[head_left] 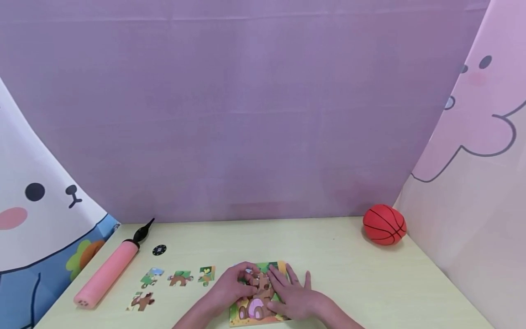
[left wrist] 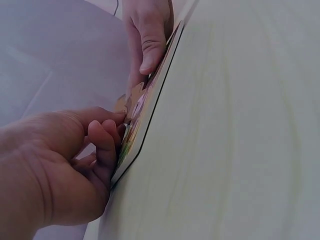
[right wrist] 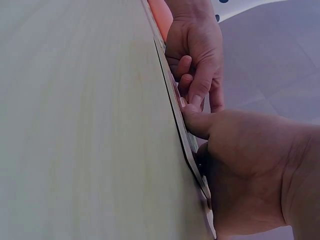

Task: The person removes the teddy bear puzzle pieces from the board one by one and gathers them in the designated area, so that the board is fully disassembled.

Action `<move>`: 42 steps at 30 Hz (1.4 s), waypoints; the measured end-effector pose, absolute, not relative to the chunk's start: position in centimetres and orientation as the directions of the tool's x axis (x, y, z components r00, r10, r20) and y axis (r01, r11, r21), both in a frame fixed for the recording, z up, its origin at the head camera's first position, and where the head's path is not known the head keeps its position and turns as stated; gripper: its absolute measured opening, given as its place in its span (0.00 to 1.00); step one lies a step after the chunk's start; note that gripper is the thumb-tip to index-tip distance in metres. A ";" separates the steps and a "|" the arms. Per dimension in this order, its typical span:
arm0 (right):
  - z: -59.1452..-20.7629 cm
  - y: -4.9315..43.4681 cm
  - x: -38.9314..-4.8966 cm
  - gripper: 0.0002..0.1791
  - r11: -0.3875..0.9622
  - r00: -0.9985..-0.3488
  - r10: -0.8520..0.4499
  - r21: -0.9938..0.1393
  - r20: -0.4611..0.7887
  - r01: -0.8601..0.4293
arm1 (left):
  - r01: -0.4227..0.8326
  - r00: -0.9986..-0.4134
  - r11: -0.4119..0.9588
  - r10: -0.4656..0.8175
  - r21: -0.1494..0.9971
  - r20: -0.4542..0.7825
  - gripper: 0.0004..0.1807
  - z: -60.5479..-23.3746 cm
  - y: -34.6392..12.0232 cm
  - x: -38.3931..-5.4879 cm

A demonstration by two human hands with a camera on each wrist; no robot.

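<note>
A bear jigsaw puzzle [head_left: 256,315] lies on the table in front of me, partly covered by both hands. Between thumb and fingertips, my left hand [head_left: 234,287] pinches a brown puzzle piece [left wrist: 134,101], tilted up over the puzzle's left half. My right hand [head_left: 297,294] rests across the puzzle's right side, its fingers spread and fairly straight. In the right wrist view, the right thumb lies along the puzzle's edge, near the left fingertips.
Loose puzzle pieces lie left of the hands: a brown one [head_left: 141,301], a green-and-blue one [head_left: 152,277], an arched one [head_left: 180,278] and a small one [head_left: 206,275]. Beyond are a pink pump [head_left: 108,274], a black round chip [head_left: 159,250] and, far right, a red ball [head_left: 384,225].
</note>
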State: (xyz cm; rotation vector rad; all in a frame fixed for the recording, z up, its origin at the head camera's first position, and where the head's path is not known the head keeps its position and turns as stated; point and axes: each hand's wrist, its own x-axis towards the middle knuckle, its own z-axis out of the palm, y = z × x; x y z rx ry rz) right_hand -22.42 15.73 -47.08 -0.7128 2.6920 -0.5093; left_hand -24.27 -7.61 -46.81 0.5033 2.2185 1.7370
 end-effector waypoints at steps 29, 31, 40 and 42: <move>-44.9 15.0 -21.4 0.45 0.839 -0.844 -0.493 -0.370 -0.210 -0.398 | 0.034 -0.933 0.170 0.359 0.985 -0.030 0.14 -46.0 -9.5 -24.1; -45.0 15.0 -21.4 0.45 0.839 -0.845 -0.494 -0.366 -0.206 -0.402 | 0.032 -0.941 0.183 0.336 0.983 -0.032 0.14 -46.1 -10.1 -24.0; -44.8 15.1 -21.3 0.44 0.832 -0.848 -0.500 -0.370 -0.177 -0.414 | -0.003 -0.963 0.247 0.261 0.969 -0.070 0.13 -46.1 -12.7 -23.6; -44.8 15.3 -21.4 0.45 0.823 -0.852 -0.503 -0.381 -0.145 -0.421 | -0.007 -0.963 0.257 0.258 0.966 -0.076 0.14 -46.1 -13.3 -23.5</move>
